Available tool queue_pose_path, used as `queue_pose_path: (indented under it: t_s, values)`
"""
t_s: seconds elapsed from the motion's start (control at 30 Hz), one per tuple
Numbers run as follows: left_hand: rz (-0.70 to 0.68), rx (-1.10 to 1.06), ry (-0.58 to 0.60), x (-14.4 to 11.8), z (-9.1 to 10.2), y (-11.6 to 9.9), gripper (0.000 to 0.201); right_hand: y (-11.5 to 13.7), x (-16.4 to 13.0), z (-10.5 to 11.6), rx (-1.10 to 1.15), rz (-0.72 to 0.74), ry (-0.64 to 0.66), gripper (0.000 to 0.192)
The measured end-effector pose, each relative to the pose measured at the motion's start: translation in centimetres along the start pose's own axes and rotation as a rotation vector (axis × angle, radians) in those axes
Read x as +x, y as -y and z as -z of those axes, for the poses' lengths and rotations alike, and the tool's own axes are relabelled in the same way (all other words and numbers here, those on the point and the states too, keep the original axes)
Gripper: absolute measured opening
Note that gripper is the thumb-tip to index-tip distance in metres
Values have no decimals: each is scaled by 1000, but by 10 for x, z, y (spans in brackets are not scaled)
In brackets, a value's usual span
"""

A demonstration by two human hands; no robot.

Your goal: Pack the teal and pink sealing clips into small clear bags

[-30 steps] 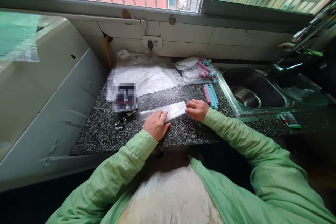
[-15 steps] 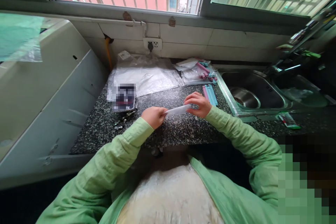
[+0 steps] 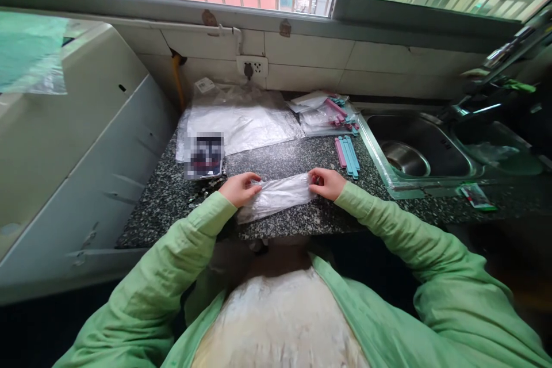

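A clear, creased plastic bag stretches between my two hands, low over the front of the speckled counter. Its left end is pinched between the thumb and fingers of my left hand. My right hand grips the opposite end in the same way. Just beyond my right hand lie several blue and pink sealing clips, side by side. Behind them is a clear packet with more pink and blue clips in it.
Flat plastic bags cover the back left of the counter, with a pixelated phone-like object at their front corner. A sink holding a metal bowl is at right. A pale appliance stands left. A small packet lies far right.
The plastic bag has gone from a narrow folded strip to a wider, spread sheet. My hands have moved farther apart, the left one shifting left.
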State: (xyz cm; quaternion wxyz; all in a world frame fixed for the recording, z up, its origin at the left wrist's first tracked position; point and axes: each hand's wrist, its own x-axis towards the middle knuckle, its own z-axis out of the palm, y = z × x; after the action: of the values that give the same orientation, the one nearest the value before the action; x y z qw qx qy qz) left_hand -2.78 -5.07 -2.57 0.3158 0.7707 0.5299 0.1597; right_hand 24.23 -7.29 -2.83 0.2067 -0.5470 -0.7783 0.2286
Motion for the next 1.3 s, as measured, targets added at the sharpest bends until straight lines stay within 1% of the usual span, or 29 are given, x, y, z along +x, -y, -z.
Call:
queue_pose_path:
  t_s: [0.07,0.1,0.17,0.23,0.27,0.3,0.33,0.4,0.5,0.57,0.63,0.67,0.7,0.73,0.8,0.83,0.87,0.9,0.93,0.97,1.0,1.07,1.13,1.17,1.2,1.23,1.27,1.3]
  values:
    - [10,12,-49,-2,-4,2,40,-4,-3,2,-120,205,-103,37]
    - [-5,24,-83,-4,-5,3,41,-6,-4,2,-177,314,-137,40]
    - [-85,80,-183,-11,-6,4,43,-9,-7,1,-289,496,-160,34]
    - [-223,177,-292,-19,-8,1,44,-11,-10,-2,-372,596,-144,23]
    - [-301,232,-327,-23,-9,-2,43,-11,-11,-5,-386,615,-141,21]
    - [-373,280,-333,-27,-12,-6,43,-12,-12,-7,-380,614,-148,22]
    - [-440,318,-311,-31,-15,-11,42,-13,-14,-9,-361,593,-164,23]
    - [-508,379,-248,-35,-25,-25,36,-15,-18,-10,-307,530,-187,25]
    - [-539,471,-135,-33,-46,-49,28,-18,-25,-10,-248,491,-145,19]
    - [-527,537,-66,-27,-57,-62,25,-20,-29,-10,-223,484,-136,18]
    - [-493,579,-18,-22,-58,-65,27,-23,-32,-9,-207,453,-159,19]
    - [-476,583,8,-21,-54,-63,29,-24,-33,-8,-202,437,-170,21]
    - [-470,568,38,-20,-45,-58,30,-24,-33,-8,-197,426,-177,22]
    - [-457,536,77,-22,-32,-52,33,-25,-33,-7,-192,421,-179,23]
    - [-421,463,178,-28,0,-38,40,-27,-33,-5,-179,435,-172,24]
    - [-395,440,190,-32,15,-33,42,-28,-33,-4,-175,444,-168,25]
    - [-362,426,158,-38,27,-31,41,-28,-33,-3,-176,451,-166,26]
    - [-344,406,101,-44,34,-32,39,-29,-33,-2,-188,451,-167,26]
    - [-344,375,47,-49,34,-36,37,-30,-33,-1,-206,448,-169,26]
    - [-364,345,7,-54,27,-43,35,-31,-33,0,-228,443,-172,26]
    - [-382,336,-31,-58,14,-52,34,-32,-33,0,-249,438,-176,26]
    - [-405,392,-114,-60,-24,-70,31,-33,-33,-1,-274,441,-187,25]
    - [-403,494,-165,-53,-61,-84,34,-34,-33,-2,-280,455,-210,27]
    - [-392,539,-195,-47,-75,-88,36,-34,-33,-3,-285,458,-228,27]
    - [-380,578,-228,-40,-84,-90,34,-35,-33,-4,-293,461,-244,28]
    - [-360,615,-266,-33,-89,-91,28,-36,-34,-4,-304,463,-259,28]
    - [-353,648,-286,-27,-90,-90,20,-37,-34,-5,-314,463,-269,28]
    - [-359,670,-294,-21,-87,-88,18,-38,-35,-5,-319,462,-273,27]
